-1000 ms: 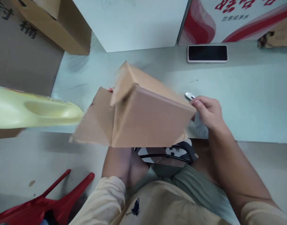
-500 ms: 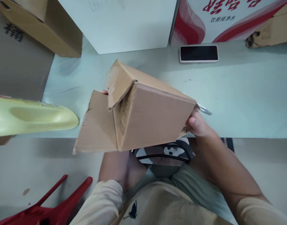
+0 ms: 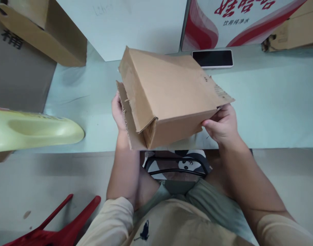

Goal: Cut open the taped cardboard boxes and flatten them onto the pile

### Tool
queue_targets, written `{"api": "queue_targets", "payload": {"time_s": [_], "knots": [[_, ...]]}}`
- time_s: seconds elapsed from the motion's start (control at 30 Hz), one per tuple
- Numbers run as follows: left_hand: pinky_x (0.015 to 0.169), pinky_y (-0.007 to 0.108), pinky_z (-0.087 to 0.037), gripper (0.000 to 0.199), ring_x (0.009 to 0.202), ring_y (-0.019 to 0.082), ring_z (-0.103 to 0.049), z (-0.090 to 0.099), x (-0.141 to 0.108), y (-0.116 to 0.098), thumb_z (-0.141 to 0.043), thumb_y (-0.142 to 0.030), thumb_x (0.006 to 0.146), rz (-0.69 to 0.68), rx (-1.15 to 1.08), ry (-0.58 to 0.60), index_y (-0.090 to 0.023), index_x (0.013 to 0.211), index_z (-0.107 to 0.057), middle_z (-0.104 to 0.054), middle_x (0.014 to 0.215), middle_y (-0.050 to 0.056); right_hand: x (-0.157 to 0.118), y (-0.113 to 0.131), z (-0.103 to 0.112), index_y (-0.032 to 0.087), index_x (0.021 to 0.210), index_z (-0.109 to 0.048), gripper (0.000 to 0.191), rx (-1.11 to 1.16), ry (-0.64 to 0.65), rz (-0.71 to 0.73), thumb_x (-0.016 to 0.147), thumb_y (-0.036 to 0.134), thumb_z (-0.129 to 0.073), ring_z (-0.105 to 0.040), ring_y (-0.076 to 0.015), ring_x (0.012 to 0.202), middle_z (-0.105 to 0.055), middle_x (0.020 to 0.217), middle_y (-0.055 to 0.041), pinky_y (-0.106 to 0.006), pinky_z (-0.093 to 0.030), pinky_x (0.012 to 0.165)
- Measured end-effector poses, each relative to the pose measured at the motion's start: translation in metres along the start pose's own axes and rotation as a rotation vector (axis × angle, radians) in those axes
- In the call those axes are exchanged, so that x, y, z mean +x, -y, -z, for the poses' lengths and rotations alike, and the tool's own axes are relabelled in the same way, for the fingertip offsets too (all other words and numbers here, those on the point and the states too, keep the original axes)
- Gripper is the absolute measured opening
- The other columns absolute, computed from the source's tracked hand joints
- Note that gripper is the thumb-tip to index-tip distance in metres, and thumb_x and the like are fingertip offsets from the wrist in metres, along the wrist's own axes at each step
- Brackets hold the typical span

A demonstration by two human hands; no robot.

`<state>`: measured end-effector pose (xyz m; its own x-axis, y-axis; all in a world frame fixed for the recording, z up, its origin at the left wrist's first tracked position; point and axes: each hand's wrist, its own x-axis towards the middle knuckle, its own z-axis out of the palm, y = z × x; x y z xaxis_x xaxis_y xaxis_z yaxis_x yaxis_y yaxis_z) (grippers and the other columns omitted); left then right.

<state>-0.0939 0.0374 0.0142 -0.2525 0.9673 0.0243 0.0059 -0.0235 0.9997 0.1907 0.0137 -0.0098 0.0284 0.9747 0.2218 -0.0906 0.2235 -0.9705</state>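
Observation:
A brown cardboard box [image 3: 176, 82] is tilted above the table's front edge, held between both hands. Its left end has torn, loose flaps, and a narrow gap shows at the lower corner. My left hand [image 3: 117, 111] is closed around the loose left flap [image 3: 127, 116], most of its fingers hidden behind the cardboard. At the box's right end, my right hand [image 3: 221, 124] grips the lower corner with the thumb on the near side. Another flap [image 3: 223, 95] sticks out above that hand.
A phone [image 3: 215, 58] lies behind the box on the pale green table [image 3: 269, 112]. White and red-white cartons [image 3: 204, 27] stand at the back, brown boxes [image 3: 66, 41] at the left. A yellow-green bottle [image 3: 38, 131] lies left; a red chair [image 3: 56, 229] is on the floor.
The box has turned in my hands, so a broad face now points up and its left flap is folded closer. The blade seen beside my right hand is no longer visible.

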Motion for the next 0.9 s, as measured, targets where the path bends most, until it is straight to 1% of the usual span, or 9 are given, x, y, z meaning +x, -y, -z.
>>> {"api": "queue_targets", "payload": {"time_s": [0.07,0.13,0.23,0.33,0.43,0.57,0.63,0.77,0.9], "knots": [[0.096,0.043,-0.064,0.043,0.106,0.028,-0.072,0.0,0.003,0.004,-0.056,-0.071,0.097,0.045,-0.176,-0.073,-0.028,0.093,-0.061,-0.073,0.103,0.006,0.003,-0.004,0.001,0.03,0.102,-0.065,0.063,-0.04,-0.086,0.077,0.06,0.065,-0.098,-0.073,-0.031,0.119,-0.076,0.107,-0.0045,-0.054,-0.057,0.115],[0.101,0.04,-0.061,0.037,0.108,0.025,-0.071,0.001,0.006,0.008,-0.064,-0.064,0.092,-0.018,-0.237,-0.149,-0.028,0.095,-0.06,-0.071,0.106,0.005,0.005,-0.007,0.0,0.029,0.097,-0.062,0.059,-0.084,-0.177,0.136,0.063,0.063,-0.096,-0.072,-0.0296,0.117,-0.074,0.101,-0.0032,-0.053,-0.057,0.113],[0.098,0.036,-0.058,0.035,0.098,0.021,-0.067,0.004,0.002,0.01,-0.067,-0.058,0.094,-0.237,-0.086,-0.224,-0.025,0.083,-0.06,-0.065,0.093,0.003,0.007,-0.009,-0.002,0.028,0.098,-0.061,0.057,-0.131,-0.278,0.129,0.064,0.058,-0.097,-0.073,-0.0273,0.108,-0.073,0.097,-0.0025,-0.051,-0.059,0.108],[0.092,0.037,-0.055,0.041,0.09,0.021,-0.065,0.004,-0.007,0.004,-0.065,-0.053,0.099,-0.476,0.154,-0.108,-0.023,0.071,-0.06,-0.062,0.081,0.003,0.009,-0.009,-0.005,0.027,0.106,-0.063,0.06,-0.159,-0.305,0.081,0.065,0.058,-0.096,-0.073,-0.0262,0.103,-0.075,0.103,-0.0043,-0.051,-0.061,0.104],[0.093,0.04,-0.055,0.032,0.097,0.022,-0.07,0.0,-0.015,-0.003,-0.066,-0.048,0.1,-0.648,0.32,-0.016,-0.024,0.079,-0.066,-0.07,0.091,0.004,0.01,-0.008,-0.007,0.027,0.106,-0.063,0.061,-0.205,-0.295,0.078,0.066,0.062,-0.093,-0.073,-0.0272,0.106,-0.075,0.105,-0.0053,-0.053,-0.06,0.107],[0.082,0.038,-0.056,0.024,0.086,0.02,-0.069,-0.008,-0.022,-0.01,-0.066,-0.038,0.101,-0.939,0.271,-0.189,-0.024,0.081,-0.064,-0.066,0.082,0.0,0.01,-0.008,-0.009,0.028,0.106,-0.062,0.059,-0.254,-0.313,0.082,0.067,0.061,-0.092,-0.073,-0.0279,0.111,-0.075,0.109,-0.0064,-0.054,-0.058,0.111],[0.072,0.034,-0.055,0.028,0.074,0.017,-0.067,-0.012,-0.027,-0.015,-0.063,-0.036,0.103,-0.886,0.193,-0.139,-0.024,0.078,-0.062,-0.063,0.074,-0.001,0.008,-0.008,-0.01,0.029,0.105,-0.062,0.057,-0.269,-0.327,0.086,0.068,0.061,-0.091,-0.072,-0.0279,0.111,-0.075,0.11,-0.0068,-0.055,-0.057,0.112],[0.067,0.031,-0.053,0.033,0.072,0.016,-0.064,-0.016,-0.034,-0.023,-0.062,-0.041,0.103,-0.557,0.232,0.044,-0.023,0.075,-0.062,-0.065,0.074,0.001,0.006,-0.007,-0.012,0.029,0.103,-0.063,0.053,-0.273,-0.312,0.09,0.07,0.061,-0.09,-0.071,-0.0289,0.115,-0.075,0.111,-0.0072,-0.054,-0.057,0.113],[0.088,0.035,-0.06,0.036,0.096,0.022,-0.071,-0.016,-0.032,-0.014,-0.068,-0.058,0.098,-0.279,0.27,0.113,-0.022,0.102,-0.071,-0.074,0.103,0.007,0.007,-0.001,-0.014,0.03,0.105,-0.065,0.049,-0.212,-0.289,0.016,0.073,0.058,-0.089,-0.073,-0.0294,0.115,-0.077,0.108,-0.0065,-0.053,-0.057,0.112]]}}
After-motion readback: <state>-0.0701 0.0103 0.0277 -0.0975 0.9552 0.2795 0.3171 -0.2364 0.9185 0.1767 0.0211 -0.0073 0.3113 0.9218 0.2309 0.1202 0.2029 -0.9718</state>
